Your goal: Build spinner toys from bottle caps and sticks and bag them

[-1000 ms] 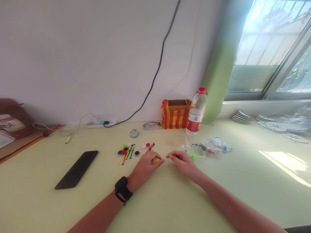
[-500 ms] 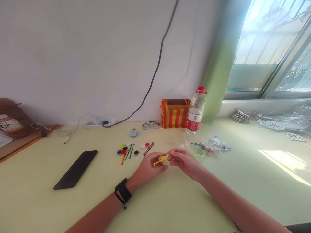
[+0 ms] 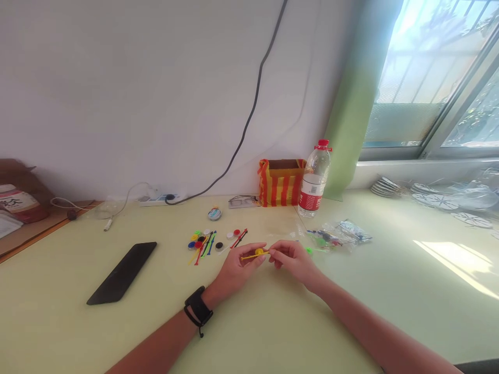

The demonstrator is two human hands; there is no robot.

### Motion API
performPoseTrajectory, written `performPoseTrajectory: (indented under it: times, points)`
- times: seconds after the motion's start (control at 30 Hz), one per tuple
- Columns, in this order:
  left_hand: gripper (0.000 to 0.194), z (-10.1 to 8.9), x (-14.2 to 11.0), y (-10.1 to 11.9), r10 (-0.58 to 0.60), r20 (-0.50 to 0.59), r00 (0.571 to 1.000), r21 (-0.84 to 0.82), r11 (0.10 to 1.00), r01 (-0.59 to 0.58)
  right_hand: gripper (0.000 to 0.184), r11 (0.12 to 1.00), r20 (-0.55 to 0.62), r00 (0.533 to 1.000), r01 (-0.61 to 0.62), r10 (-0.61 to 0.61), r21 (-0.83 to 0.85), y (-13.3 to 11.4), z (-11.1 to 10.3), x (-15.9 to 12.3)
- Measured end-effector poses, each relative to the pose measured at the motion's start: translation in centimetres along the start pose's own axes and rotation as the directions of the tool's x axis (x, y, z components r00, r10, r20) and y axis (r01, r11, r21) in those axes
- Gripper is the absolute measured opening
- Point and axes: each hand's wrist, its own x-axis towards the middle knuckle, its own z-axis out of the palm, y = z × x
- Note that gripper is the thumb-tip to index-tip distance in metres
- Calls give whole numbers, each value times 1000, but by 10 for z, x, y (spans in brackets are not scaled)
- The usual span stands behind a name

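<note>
My left hand point(image 3: 238, 266) is closed around a small yellow round plastic piece point(image 3: 259, 251), held between thumb and fingers. A thin yellow plastic arrow point(image 3: 249, 256) lies across that piece, nearly level. My right hand point(image 3: 293, 261) pinches the arrow's right end with thumb and forefinger. Whether the arrow is joined to the round piece I cannot tell. Just left of my hands lie several loose coloured arrows point(image 3: 205, 248) and round pieces, among them a black round piece point(image 3: 219, 246). A bright green piece point(image 3: 309, 251) lies beyond my right hand.
Clear plastic bags with small coloured parts point(image 3: 331, 236) lie to the right. A red-capped water bottle point(image 3: 313, 182) stands beside a striped box point(image 3: 281, 182) near the wall. A black flat slab point(image 3: 122, 272) lies at left; a small round tin point(image 3: 214, 213) sits farther back.
The yellow arrow has turned from a slant to nearly level, and the right hand has shifted slightly down with its end. The left hand keeps hold of the round piece.
</note>
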Motion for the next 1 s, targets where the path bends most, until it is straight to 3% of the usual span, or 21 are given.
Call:
performPoseTrajectory:
  times: [0.13,0.5,0.7,0.83,1.0]
  points:
    - [37,0,0,0,16,-13,1000,25,1000,-15,28,996,-24,999,42,-44,-83,2,0,1]
    - [26,-4,0,11,32,45,998,84,996,-36,23,997,42,997,62,-60,-53,-5,1,-2]
    - [34,-7,2,14,-23,110,994,-70,997,31,26,996,20,998,54,-52,-77,-5,-2,-1]
    - [32,-9,4,9,-50,62,997,-127,990,58,32,993,-35,995,94,-96,-76,1,-3,0]
    - [31,-11,7,7,-12,-33,999,-82,997,10,33,957,-56,978,186,-203,-221,6,-3,-1]
